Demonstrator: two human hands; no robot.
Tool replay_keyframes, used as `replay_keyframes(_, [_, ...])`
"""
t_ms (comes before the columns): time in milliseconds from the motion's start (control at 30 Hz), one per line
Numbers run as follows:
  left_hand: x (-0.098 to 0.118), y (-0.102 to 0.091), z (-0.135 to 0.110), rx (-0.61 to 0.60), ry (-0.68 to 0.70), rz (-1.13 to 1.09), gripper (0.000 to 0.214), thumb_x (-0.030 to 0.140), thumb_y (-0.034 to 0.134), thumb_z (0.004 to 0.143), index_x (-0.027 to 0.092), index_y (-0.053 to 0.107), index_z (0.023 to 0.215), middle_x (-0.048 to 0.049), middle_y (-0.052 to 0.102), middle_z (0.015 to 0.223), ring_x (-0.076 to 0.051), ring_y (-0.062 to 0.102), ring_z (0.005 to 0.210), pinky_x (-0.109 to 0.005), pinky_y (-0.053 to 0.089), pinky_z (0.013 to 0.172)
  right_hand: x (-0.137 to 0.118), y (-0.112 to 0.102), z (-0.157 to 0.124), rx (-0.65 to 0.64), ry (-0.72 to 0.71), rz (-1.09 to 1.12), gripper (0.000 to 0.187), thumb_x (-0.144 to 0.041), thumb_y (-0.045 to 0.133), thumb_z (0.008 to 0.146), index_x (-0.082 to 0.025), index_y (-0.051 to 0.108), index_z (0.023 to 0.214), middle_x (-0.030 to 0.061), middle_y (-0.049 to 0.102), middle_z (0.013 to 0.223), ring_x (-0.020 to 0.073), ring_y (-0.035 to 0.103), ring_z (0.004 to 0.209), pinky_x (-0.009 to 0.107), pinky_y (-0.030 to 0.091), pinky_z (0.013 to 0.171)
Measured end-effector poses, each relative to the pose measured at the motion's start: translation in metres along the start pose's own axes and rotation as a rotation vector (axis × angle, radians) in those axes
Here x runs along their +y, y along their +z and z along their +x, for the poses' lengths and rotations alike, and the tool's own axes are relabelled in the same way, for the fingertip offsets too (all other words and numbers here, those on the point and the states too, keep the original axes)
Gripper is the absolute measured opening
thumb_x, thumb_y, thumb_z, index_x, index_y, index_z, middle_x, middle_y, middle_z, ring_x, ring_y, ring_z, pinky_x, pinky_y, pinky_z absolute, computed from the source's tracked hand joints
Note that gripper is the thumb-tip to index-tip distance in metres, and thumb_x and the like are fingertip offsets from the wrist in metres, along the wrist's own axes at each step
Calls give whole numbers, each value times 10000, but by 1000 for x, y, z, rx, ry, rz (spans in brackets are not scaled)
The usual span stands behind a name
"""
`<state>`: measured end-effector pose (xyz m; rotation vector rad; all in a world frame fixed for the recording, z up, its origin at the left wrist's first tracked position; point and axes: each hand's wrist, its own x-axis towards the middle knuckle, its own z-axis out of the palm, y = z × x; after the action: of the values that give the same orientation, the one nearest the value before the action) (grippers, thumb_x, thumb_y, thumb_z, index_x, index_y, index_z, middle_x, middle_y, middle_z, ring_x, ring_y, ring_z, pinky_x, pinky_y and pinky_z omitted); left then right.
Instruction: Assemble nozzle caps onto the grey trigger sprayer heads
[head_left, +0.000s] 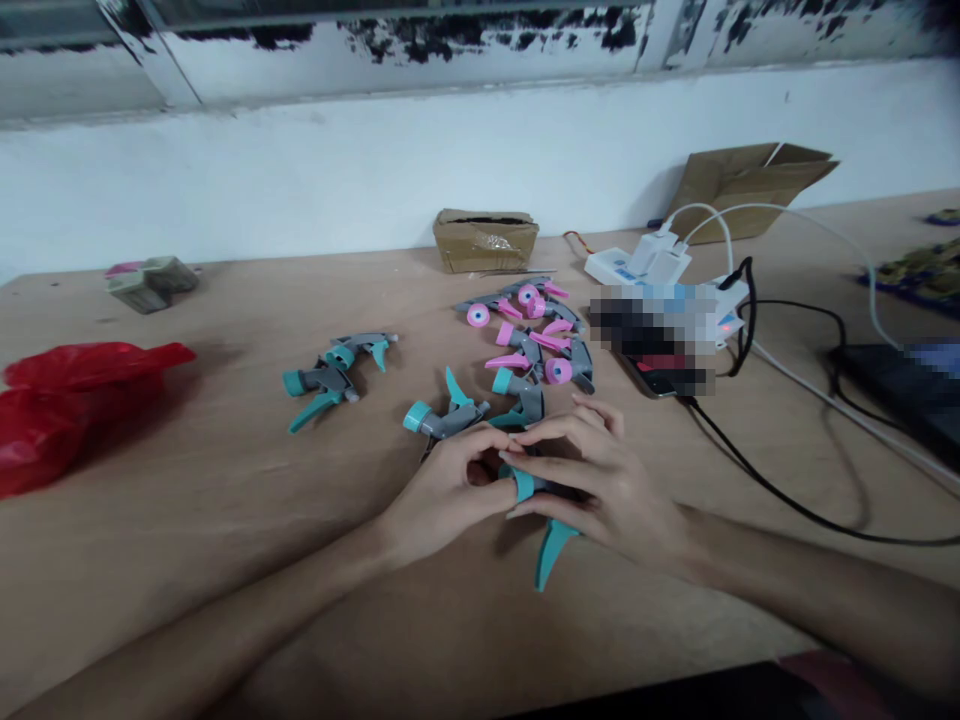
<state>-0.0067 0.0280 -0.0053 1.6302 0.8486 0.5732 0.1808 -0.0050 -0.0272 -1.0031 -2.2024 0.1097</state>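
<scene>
Low over the table, my right hand (619, 485) wraps round a grey and teal trigger sprayer head (553, 552). Its teal lever points down toward me, and its collar faces left. My left hand (450, 490) is closed at that collar, thumb and fingertips pressed against it; what lies between those fingertips is partly hidden. Just beyond my hands lie a teal sprayer head (448, 418) and another teal one (517, 397), partly covered by my fingers. Further left rest two more, a teal sprayer head (322, 388) and one behind it (364, 350).
Several pink and grey sprayer heads (529, 345) lie beyond my hands. Right of them are a phone (664, 380) on a black cable and a white power strip (611, 267) with cords. A cardboard box (484, 243) stands by the wall. A red plastic bag (67, 400) sits left.
</scene>
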Motion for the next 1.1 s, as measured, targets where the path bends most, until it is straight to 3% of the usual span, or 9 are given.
replay_keyframes(300, [-3, 0, 1, 17, 5, 32, 208, 171, 506, 773, 180, 620, 946, -16, 590, 907, -163, 525, 850, -291, 416, 748, -2, 1, 1, -22, 62, 13, 295, -391, 594, 803, -280, 624, 1075, 40, 616, 1065, 191, 523, 1013, 432, 304, 927])
replay_keyframes(433, [0, -5, 5, -79, -72, -30, 159, 182, 519, 761, 174, 619, 884, 4, 575, 825, -145, 516, 793, -266, 407, 711, -4, 0, 0, 1, 64, 30, 303, -405, 596, 797, -276, 629, 1070, 43, 621, 1036, 189, 520, 984, 420, 318, 904])
replay_keyframes(567, [7, -7, 5, -153, -158, -87, 144, 171, 534, 731, 157, 599, 859, 12, 546, 779, -134, 504, 751, -255, 391, 678, -8, 0, -1, 4, 44, 10, 290, -401, 587, 806, -264, 630, 1058, 39, 618, 1040, 180, 523, 983, 434, 256, 968])
replay_keyframes(867, [3, 2, 1, -39, -87, -12, 116, 167, 522, 739, 160, 606, 818, 13, 556, 762, -123, 507, 709, -246, 390, 651, -12, 3, -5, 11, 83, -12, 236, -365, 593, 811, -270, 630, 1025, 24, 603, 1018, 169, 512, 969, 416, 237, 954])
replay_keyframes(1000, [3, 1, -8, 70, -74, 216, 163, 240, 545, 768, 190, 608, 910, -3, 599, 844, -140, 544, 744, -246, 404, 640, -15, 3, -7, 4, 123, -29, 216, -336, 604, 803, -274, 643, 1006, 18, 575, 906, 171, 500, 893, 396, 284, 861])
replay_keyframes(1100, [8, 0, -16, 139, -145, 452, 216, 369, 604, 744, 194, 584, 868, 17, 593, 765, -140, 540, 697, -235, 370, 581, -17, 5, -8, -14, 127, -20, 198, -305, 611, 795, -278, 645, 988, 10, 556, 858, 169, 492, 853, 384, 292, 821])
